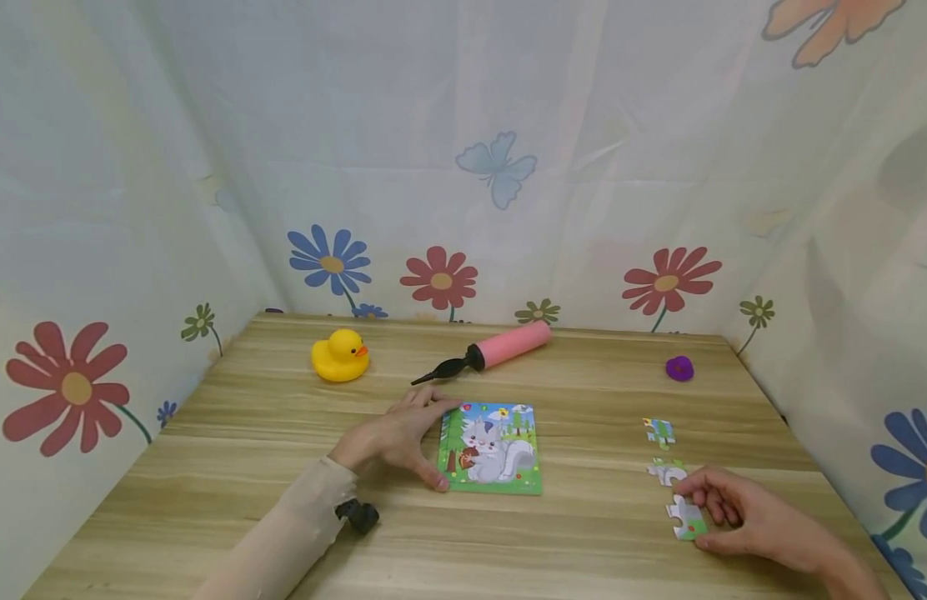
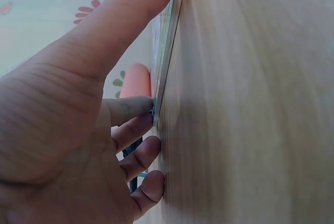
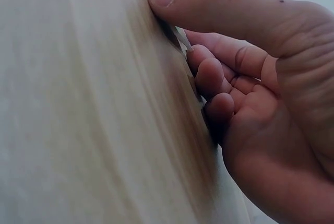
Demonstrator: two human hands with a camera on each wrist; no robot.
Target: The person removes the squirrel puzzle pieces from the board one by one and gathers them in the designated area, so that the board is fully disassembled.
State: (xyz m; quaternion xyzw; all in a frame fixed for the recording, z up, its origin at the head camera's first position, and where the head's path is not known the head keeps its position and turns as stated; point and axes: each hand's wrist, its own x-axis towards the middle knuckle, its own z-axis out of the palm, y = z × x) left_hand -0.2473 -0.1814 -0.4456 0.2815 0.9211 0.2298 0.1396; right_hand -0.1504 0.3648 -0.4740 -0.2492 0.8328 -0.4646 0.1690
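A squirrel picture puzzle (image 1: 493, 450) in a flat square board lies mid-table in the head view. My left hand (image 1: 403, 433) holds it by its left side, thumb at the near corner and index finger at the far corner. In the left wrist view the board's thin edge (image 2: 168, 51) runs between that thumb and index finger. At the right, my right hand (image 1: 756, 517) pinches a grey and green jigsaw piece (image 1: 686, 518) between thumb and index finger, close over the table. Its other fingers are curled in the right wrist view.
Beyond the held piece lie a grey and white jigsaw piece (image 1: 664, 472) and a blue and green one (image 1: 661, 431). At the back are a yellow rubber duck (image 1: 339, 357), a pink and black hand pump (image 1: 512, 344) and a small purple object (image 1: 679, 368). Flower-print curtains border the table.
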